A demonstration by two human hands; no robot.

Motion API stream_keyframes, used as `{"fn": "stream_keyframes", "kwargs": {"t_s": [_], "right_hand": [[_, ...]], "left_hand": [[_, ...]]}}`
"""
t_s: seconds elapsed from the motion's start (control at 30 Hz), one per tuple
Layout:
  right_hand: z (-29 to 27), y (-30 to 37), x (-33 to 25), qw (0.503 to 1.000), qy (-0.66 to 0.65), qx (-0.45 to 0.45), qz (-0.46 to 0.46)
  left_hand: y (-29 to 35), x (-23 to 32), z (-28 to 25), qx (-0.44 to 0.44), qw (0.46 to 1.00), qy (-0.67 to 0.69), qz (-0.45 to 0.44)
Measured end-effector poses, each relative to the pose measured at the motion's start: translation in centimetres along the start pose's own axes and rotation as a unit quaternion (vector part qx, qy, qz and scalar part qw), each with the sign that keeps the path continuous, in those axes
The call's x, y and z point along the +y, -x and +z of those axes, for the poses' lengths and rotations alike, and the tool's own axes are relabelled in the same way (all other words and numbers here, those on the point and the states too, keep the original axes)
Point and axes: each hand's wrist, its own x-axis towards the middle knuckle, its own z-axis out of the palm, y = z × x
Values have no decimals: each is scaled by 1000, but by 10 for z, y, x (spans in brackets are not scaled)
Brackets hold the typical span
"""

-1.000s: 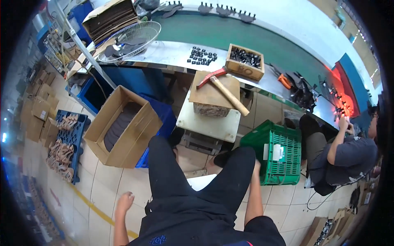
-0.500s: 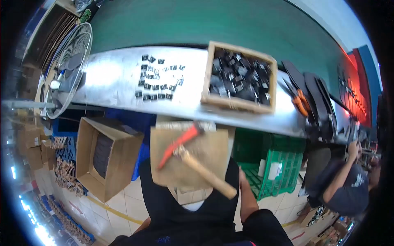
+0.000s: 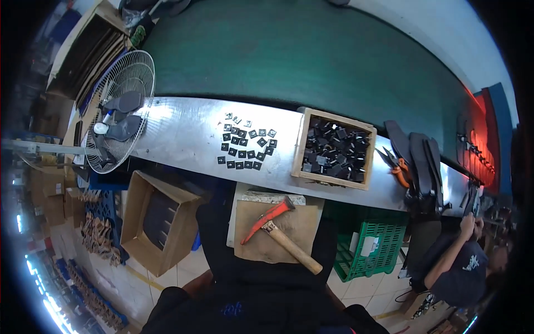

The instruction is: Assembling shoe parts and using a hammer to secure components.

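From my end, the left hand and the right hand are both hidden; only slivers of the left forearm and right forearm show, so I cannot tell whether fingers are spread, pressed together or pinching anything. The hammer lies ahead of the hands and between them on a tan board, red head uppermost, its wooden handle slanting toward the right hand's side and jutting past the board's edge. That overhang worries me: a sleeve or knee catching it could spin the hammer off. Farther ahead, on the steel bench, small black pieces sit in loose rows, and a careless forearm sweep could scatter them. The wooden box, ahead and toward the right hand's side, is heaped with dark pieces near the bench's front edge; a knock could spill some. Beyond it on that side, orange-handled pliers lie with jaws parted, and their points could nick any fingers that grope there blindly
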Motion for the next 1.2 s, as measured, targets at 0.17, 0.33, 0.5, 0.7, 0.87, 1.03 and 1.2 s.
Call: {"fn": "stream_keyframes", "kwargs": {"t_s": [0.17,0.33,0.5,0.7,0.87,1.03,1.2], "right_hand": [[2,6,31,998,8,45,-43],[-31,-13,64,943,190,188,-199],[-51,203,-141,757,24,345,-554],[-168,276,-323,540,171,606,-559],[-165,261,-377,576,184,531,-593],[-147,337,-388,672,44,358,-647],[-36,455,-376,709,-114,54,-694]], "left_hand": [[-80,21,18,-60,993,-49,93],[-124,9,51,-172,964,-127,159],[-132,-9,67,-156,953,-125,227],[-56,118,55,-116,835,-477,250],[57,200,46,-135,871,-290,373],[106,270,57,-198,817,-286,460],[180,347,102,-123,736,-163,645]]}}
